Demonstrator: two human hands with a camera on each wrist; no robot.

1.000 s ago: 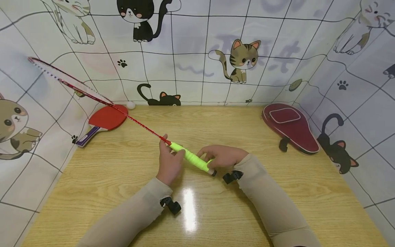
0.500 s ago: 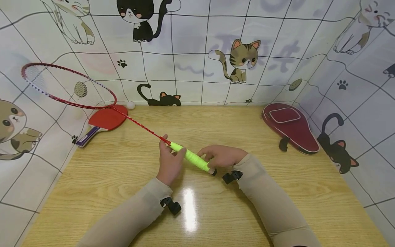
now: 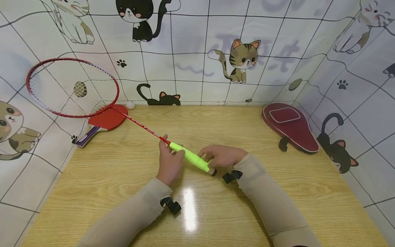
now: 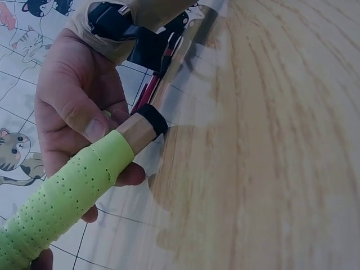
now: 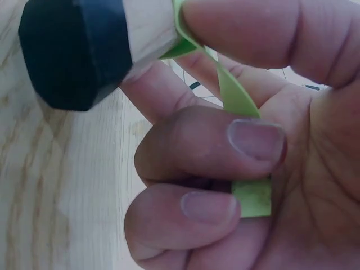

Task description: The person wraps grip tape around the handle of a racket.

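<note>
A red badminton racket (image 3: pixel 139 123) is held tilted over the table, its strung head up at the far left. Lime-green perforated grip tape (image 3: pixel 193 159) wraps its handle. My left hand (image 3: pixel 169 166) holds the upper handle, with the thumb along the tape. At the butt end, my right hand (image 3: pixel 223 155) grips the tape's loose tail (image 5: pixel 239 95) in its curled fingers, as the right wrist view shows. Between the tape and the black butt cap (image 4: pixel 153 119) a band of bare wood (image 4: pixel 136 134) shows.
A red table tennis bat (image 3: pixel 108 118) lies at the back left of the wooden table (image 3: pixel 234 212), with a white ball (image 3: pixel 130 105) beside it. A dark red bat case (image 3: pixel 288 127) lies at the back right. Cat-patterned sheeting (image 3: pixel 191 44) hangs behind and at both sides.
The racket has rolled about its shaft: its head was nearly edge-on and now shows its strung face. Both hands have kept nearly the same places.
</note>
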